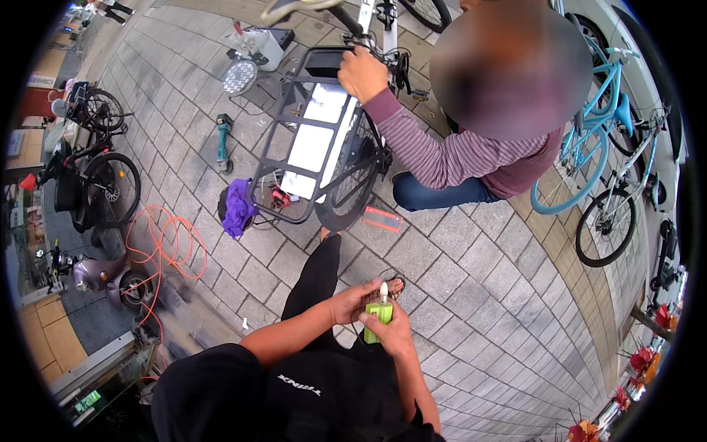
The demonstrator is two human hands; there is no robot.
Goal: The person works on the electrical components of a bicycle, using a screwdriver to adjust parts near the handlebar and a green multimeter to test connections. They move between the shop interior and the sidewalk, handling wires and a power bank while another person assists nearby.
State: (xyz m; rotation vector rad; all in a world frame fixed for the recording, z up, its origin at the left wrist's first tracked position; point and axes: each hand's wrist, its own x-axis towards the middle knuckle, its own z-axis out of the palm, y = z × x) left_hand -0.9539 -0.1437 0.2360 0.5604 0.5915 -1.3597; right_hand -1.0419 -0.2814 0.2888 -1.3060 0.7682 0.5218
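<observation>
My right hand [395, 331] is wrapped round a bright green block-shaped thing [378, 321] with a whitish rounded tip [384, 289] pointing away from me. The fingers of my left hand [353, 304] are closed against its upper left side, by the tip. What the thing is, I cannot make out. Past my hands a bicycle [346, 193] stands with a wide black rear rack [298, 121]. Another person's hand [362, 75] grips the rack's far corner; that person squats at the right in a striped sleeve [442, 156].
A teal angle grinder [222, 140], a purple cloth [238, 206] and a flat red-orange thing [383, 219] lie on the paving. An orange hose [173, 254] coils at the left, by parked two-wheelers [110, 190]. More bicycles [604, 210] stand at the right.
</observation>
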